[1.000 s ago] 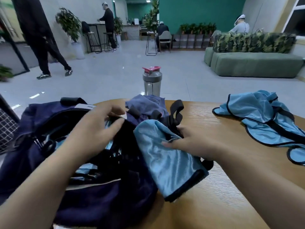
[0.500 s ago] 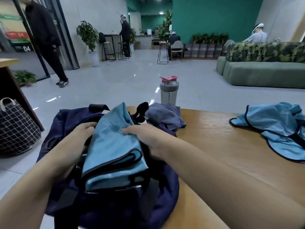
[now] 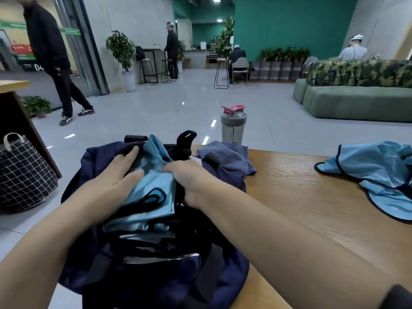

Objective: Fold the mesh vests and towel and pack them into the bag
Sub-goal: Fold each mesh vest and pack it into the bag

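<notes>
Head view: navy bag (image 3: 107, 270) sits open at the tabletop (image 3: 312, 208) edge w/ a folded light-blue mesh vest (image 3: 156, 184) lying in its mouth; left hand (image 3: 116, 175) lies flat on the vest, fingers straight, grip apart, while right hand (image 3: 189, 177) has its grip clamped on the vest's right edge, fingers curled round the fabric. A grey-blue towel (image 3: 231, 157) lies crumpled just beside the bag's far right side, in front of a shaker bottle (image 3: 233, 126). 1 more unfolded blue vest (image 3: 376, 172) lies well apart at the right of the tabletop.
</notes>
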The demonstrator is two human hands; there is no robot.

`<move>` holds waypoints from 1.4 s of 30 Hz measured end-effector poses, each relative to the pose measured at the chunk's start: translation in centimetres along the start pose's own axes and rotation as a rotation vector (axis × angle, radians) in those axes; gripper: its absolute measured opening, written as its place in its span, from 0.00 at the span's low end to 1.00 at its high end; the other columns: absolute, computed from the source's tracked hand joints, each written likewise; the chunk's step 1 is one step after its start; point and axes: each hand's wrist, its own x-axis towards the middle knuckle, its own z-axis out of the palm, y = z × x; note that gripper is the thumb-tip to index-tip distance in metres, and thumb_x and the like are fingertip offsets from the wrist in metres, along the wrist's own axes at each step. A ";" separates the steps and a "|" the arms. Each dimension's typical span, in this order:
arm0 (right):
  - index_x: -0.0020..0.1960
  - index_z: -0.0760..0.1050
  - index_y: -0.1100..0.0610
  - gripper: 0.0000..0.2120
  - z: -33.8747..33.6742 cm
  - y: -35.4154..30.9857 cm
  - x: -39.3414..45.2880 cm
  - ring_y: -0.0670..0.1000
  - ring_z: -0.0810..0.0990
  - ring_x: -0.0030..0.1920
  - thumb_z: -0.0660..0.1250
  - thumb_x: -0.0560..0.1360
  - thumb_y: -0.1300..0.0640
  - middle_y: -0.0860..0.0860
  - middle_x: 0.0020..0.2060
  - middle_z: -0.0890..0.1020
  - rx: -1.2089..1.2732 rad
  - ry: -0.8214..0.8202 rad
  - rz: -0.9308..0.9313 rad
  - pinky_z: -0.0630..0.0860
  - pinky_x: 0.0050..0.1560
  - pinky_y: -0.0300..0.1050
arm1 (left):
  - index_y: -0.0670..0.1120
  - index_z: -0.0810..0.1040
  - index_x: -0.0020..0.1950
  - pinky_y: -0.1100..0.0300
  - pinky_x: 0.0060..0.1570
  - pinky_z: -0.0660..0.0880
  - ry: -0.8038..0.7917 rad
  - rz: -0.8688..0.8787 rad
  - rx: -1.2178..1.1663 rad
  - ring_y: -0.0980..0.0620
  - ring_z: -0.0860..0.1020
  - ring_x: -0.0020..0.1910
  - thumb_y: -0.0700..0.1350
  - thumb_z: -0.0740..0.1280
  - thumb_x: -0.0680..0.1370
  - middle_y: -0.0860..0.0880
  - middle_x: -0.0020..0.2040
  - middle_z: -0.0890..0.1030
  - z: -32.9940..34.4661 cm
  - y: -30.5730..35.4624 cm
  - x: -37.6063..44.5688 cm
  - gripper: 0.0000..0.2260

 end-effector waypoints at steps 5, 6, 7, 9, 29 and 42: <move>0.65 0.69 0.63 0.19 1.0 0.7 3.3 0.62 0.76 0.60 0.58 0.76 0.61 0.61 0.61 0.76 -0.068 0.153 0.015 0.73 0.62 0.52 | 0.66 0.50 0.75 0.60 0.66 0.56 -0.008 -0.037 0.138 0.58 0.57 0.74 0.64 0.55 0.77 0.66 0.75 0.52 0.1 1.5 -0.8 0.27; 0.67 0.68 0.65 0.18 1.0 0.9 3.6 0.62 0.74 0.63 0.56 0.78 0.62 0.62 0.62 0.75 -0.105 0.158 0.025 0.72 0.62 0.52 | 0.65 0.52 0.75 0.57 0.67 0.57 0.003 -0.048 0.233 0.55 0.58 0.74 0.63 0.52 0.78 0.64 0.75 0.54 0.3 1.6 -0.7 0.25; 0.67 0.68 0.65 0.18 0.7 1.0 3.9 0.62 0.75 0.63 0.56 0.78 0.62 0.63 0.62 0.75 -0.134 0.174 0.015 0.73 0.59 0.52 | 0.65 0.56 0.74 0.55 0.67 0.58 -0.006 -0.051 0.377 0.52 0.60 0.73 0.64 0.49 0.77 0.62 0.75 0.57 0.2 2.2 -0.9 0.24; 0.65 0.71 0.64 0.18 0.4 1.0 4.1 0.61 0.80 0.53 0.57 0.76 0.63 0.62 0.55 0.79 -0.123 0.174 0.022 0.77 0.51 0.50 | 0.63 0.69 0.66 0.53 0.63 0.63 -0.031 0.000 0.671 0.49 0.67 0.67 0.65 0.42 0.77 0.58 0.70 0.69 0.1 3.3 -0.9 0.25; 0.70 0.70 0.52 0.21 -6.3 -0.3 -2.2 0.47 0.74 0.62 0.60 0.77 0.60 0.49 0.63 0.77 -0.844 0.195 -0.557 0.68 0.60 0.34 | 0.48 0.69 0.68 0.50 0.55 0.71 0.006 0.091 0.831 0.41 0.73 0.57 0.65 0.52 0.74 0.47 0.64 0.72 10.3 3.8 2.6 0.30; 0.54 0.80 0.58 0.13 -24.8 10.3 -8.3 0.48 0.78 0.51 0.60 0.75 0.66 0.48 0.48 0.82 -0.882 0.758 -0.659 0.66 0.50 0.24 | 0.45 0.61 0.68 0.50 0.58 0.69 0.180 0.495 -0.034 0.44 0.70 0.66 0.50 0.61 0.73 0.44 0.73 0.58 25.8 11.5 -3.1 0.26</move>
